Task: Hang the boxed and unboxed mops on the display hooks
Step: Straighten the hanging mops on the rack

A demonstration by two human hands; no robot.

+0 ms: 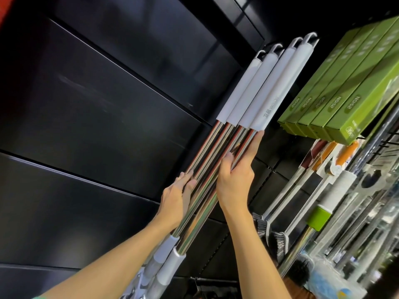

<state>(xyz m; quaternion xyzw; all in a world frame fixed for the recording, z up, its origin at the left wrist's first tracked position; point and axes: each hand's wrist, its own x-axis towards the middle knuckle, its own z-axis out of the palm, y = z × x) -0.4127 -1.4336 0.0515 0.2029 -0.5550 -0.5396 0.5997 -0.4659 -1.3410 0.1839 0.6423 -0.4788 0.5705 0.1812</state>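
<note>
Across the left and upper left of the frame only the dark wall panels (90, 100) were to be seen, with no stock on them. At lower centre the left hand (176, 196) was laid flat against the leftmost of the chrome mop poles (207, 156), its fingers straight and pressing on the metal rather than curled round it. Just to its right the right hand (234, 180) was held against the rightmost pole, thumb on the near side and fingers stretched up along the shaft, the longest fingertip reaching almost to the lower edge of the white handle sleeves (259, 87); whether the pole was truly clasped could not be told, though the fingers looked extended. Four unboxed mops were bunched side by side between the two hands, and their white top loops (306, 38) at upper centre appeared already caught on the display hooks, which were themselves barely made out against the dark wall. The unboxed lot was therefore judged hung and merely being steadied or straightened. Further right, green boxes (345, 89) were seen ranged in a row at the upper right, seemingly on display as well, and below them brushes (278, 231) and other cleaning goods were hung, so little was judged to be left
</note>
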